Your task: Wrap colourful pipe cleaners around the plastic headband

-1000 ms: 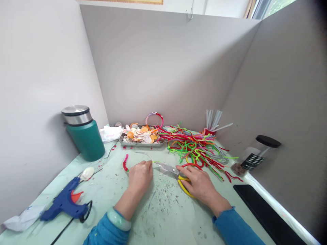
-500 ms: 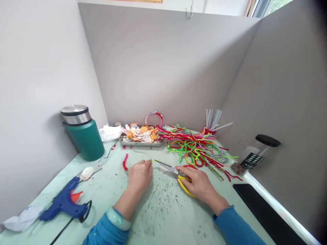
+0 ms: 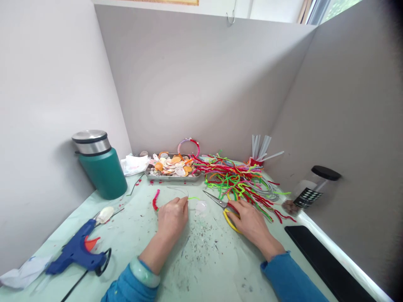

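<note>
My left hand [image 3: 172, 216] is closed in a pinch low over the table. A thin bright green pipe cleaner [image 3: 194, 198] sticks out from its fingertips to the right. On the hand's other side a fuzzy pink-red curved piece [image 3: 155, 200] shows, and a thin wire-like strand [image 3: 178, 189] arcs above the knuckles; whether these join is hidden by the hand. My right hand [image 3: 250, 220] grips scissors [image 3: 232, 221] with red and yellow handles, blades nearly together and pointing up-left, apart from the green strand. A small clear round piece [image 3: 201, 207] lies between the hands.
Behind are a metal tray [image 3: 171, 178] of shells, a pink-red beaded ring [image 3: 198, 147] and a heap of coloured pipe cleaners [image 3: 233, 172]. At left stand a green bottle [image 3: 105, 174] and a blue glue gun [image 3: 78, 249]. A jar [image 3: 307, 193] and black slab [image 3: 324, 260] are right.
The scissors have drawn back to the right, away from the green pipe cleaner, and their blades have come closer together. My left hand stays almost where it was.
</note>
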`<state>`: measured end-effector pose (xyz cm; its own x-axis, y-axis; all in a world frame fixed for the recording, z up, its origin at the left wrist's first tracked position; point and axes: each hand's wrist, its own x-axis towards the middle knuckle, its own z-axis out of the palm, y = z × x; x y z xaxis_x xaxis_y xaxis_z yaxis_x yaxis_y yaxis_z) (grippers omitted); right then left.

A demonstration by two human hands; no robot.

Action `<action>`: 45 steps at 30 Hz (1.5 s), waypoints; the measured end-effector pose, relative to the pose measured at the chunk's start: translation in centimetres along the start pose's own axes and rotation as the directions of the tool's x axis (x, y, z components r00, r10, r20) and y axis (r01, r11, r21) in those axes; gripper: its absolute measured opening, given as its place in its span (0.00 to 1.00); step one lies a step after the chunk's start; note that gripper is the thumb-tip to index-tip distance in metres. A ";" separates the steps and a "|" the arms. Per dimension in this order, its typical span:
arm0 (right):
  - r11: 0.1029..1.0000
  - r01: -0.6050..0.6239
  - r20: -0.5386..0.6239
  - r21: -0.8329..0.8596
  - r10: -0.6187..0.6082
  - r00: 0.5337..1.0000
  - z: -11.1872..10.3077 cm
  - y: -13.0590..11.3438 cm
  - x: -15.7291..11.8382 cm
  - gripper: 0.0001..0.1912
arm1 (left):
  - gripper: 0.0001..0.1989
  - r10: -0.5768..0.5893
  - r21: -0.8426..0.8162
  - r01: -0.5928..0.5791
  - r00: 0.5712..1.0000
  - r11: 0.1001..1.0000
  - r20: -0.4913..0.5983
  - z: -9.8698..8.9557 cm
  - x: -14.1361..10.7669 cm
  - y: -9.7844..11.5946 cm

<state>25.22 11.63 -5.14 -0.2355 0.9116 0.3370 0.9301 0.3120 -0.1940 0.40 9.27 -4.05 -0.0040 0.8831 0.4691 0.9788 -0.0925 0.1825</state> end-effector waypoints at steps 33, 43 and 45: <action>0.602 0.246 -0.127 0.759 -0.234 0.964 0.3 -7.1 -0.4 0.08 | 0.11 0.117 -0.582 -0.109 0.993 0.806 -0.025 0.1 -0.3 2.4; 0.678 0.128 -0.087 0.724 -0.093 0.992 1.1 -6.5 -0.1 0.09 | 0.09 0.115 -0.691 -0.021 0.989 0.723 0.090 -1.2 -0.2 2.9; 0.693 0.133 -0.098 0.709 -0.089 0.991 1.4 -6.6 0.0 0.09 | 0.09 0.118 -0.708 -0.009 0.987 0.707 0.106 -1.2 -0.3 3.0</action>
<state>18.68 9.91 -5.11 -0.2886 0.8493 0.4420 0.4134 0.5270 -0.7426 3.10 8.19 -2.57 0.1331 0.9098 0.3932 0.5468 -0.3983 0.7364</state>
